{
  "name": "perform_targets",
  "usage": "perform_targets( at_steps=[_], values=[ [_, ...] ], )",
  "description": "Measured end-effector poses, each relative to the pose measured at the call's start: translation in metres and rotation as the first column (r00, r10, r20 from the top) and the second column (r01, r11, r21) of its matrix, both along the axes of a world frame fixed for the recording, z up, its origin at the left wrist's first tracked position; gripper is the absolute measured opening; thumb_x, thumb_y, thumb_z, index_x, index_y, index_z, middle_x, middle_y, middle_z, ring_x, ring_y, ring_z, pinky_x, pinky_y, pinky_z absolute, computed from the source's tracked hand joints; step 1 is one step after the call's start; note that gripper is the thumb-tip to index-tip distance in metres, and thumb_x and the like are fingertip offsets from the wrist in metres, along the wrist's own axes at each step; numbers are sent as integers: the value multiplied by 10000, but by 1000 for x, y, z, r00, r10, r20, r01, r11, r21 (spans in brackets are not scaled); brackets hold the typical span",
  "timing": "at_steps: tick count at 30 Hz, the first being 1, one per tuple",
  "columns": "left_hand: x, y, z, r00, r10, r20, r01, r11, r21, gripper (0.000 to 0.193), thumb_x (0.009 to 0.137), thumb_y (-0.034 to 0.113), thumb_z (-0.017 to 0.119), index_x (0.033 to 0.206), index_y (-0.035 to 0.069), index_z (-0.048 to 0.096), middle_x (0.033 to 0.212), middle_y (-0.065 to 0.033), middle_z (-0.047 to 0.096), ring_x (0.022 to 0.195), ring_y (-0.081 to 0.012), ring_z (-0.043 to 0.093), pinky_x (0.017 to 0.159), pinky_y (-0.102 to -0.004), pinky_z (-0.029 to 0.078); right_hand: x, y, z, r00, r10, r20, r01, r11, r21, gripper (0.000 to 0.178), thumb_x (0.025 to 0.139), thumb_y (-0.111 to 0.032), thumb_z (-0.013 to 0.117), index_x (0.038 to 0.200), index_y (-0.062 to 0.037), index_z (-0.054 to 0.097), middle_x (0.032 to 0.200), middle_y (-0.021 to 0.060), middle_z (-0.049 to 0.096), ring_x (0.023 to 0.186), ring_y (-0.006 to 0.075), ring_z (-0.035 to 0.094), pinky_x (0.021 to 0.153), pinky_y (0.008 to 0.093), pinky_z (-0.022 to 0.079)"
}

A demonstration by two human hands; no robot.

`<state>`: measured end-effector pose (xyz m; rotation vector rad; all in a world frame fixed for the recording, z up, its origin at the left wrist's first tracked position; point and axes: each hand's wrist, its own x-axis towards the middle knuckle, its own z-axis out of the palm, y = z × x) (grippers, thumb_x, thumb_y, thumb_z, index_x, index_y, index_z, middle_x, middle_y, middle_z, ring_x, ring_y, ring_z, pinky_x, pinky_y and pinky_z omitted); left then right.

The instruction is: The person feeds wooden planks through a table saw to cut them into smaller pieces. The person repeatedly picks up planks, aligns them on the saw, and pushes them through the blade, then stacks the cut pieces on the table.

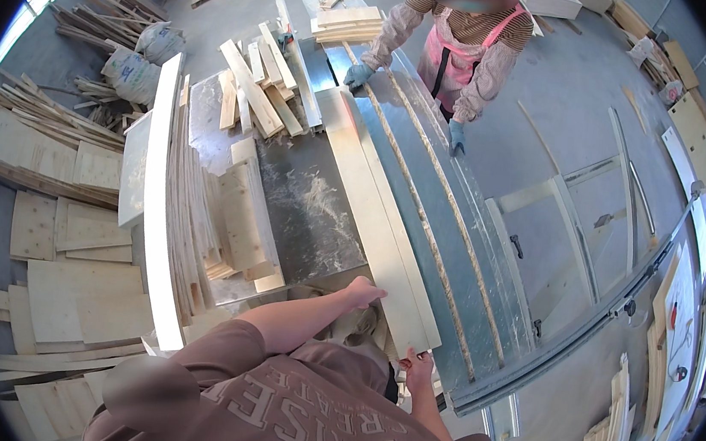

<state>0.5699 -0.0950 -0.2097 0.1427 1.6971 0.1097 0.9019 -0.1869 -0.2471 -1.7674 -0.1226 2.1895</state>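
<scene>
A long pale wooden board (373, 214) lies along the metal saw table (441, 281), running away from me. My left hand (364, 292) rests at the board's left edge near its close end, fingers pointing across it and not wrapped round it. At the near end, my right hand (417, 370) pinches the board's end edge between thumb and fingers. A narrower strip runs along the board's right side; whether it is a separate piece I cannot tell. Across the table, a co-worker's gloved hand (358, 75) is by the board's far end, and their other gloved hand (456, 137) hangs over the table edge.
Short offcuts (268, 82) lie piled at the far left of the table. Stacked boards (238, 208) stand left of a dusty dark surface (308, 199). A metal frame (573, 218) extends on the right, with a long rail (571, 355) nearer. Wood sheets (78, 295) cover the left floor.
</scene>
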Motion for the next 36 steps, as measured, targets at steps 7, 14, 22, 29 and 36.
perform_targets(
  at_steps=[7,14,22,29,36],
  values=[
    [13,7,-13,998,56,37,-55,998,-32,545,968,356,807,1351,-20,717,1301,-121,703,1108,-249,707,907,-396,615,4,-1,-2,1000,-4,-30,5,1000,30,239,1036,-112,765,1236,-14,677,1059,105,781,810,201,765,720,336,647],
    [25,-8,-38,991,121,60,-123,992,28,631,925,382,846,1336,-68,679,1180,-141,704,873,-231,677,704,-385,591,10,-5,3,1000,-3,-25,4,1000,18,266,1044,-134,756,1267,-43,643,1056,92,764,823,229,770,767,373,661],
    [53,-3,-14,952,281,120,-263,954,-142,397,985,232,817,1295,23,684,1182,-104,726,971,-245,710,870,-386,598,102,-45,53,984,92,153,-75,991,-110,288,1044,-115,737,1282,15,640,1074,121,754,826,212,767,714,346,639],
    [97,-53,-29,694,703,158,-633,700,-330,308,998,89,789,1289,37,702,1163,-106,761,1077,-279,750,911,-452,636,166,-66,144,818,504,277,-456,862,-222,289,977,-84,785,1210,46,675,1077,150,772,865,249,783,780,420,663],
    [104,-28,86,730,515,449,-507,849,-149,321,1006,32,780,1310,-9,684,1213,-114,756,1114,-261,754,979,-416,645,216,-98,165,915,299,271,-232,939,-254,439,913,-26,853,1306,22,664,1203,131,750,1102,265,751,940,462,651]
  ],
)
